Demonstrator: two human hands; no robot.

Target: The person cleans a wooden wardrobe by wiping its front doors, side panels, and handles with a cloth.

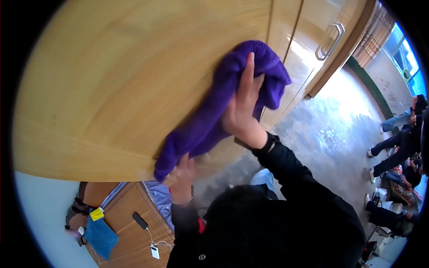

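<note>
A bunched purple towel (196,120) lies slantwise against a pale wooden panel (111,89) of a wardrobe. My right hand (243,111) presses flat on the towel's upper part, its visible fingers stretched out. Folds of cloth stand up around those fingertips. Down at the towel's lower end, my left hand (180,177) touches the cloth. Motion smears that hand, so its grip is not clear. Both arms wear black sleeves.
A wardrobe door with a metal handle (330,41) is at the upper right. Below left, a woven mat (127,223) bears a black phone (140,220), a white power bank (155,251) and blue cloth (102,237). Several people are across the concrete floor (328,120).
</note>
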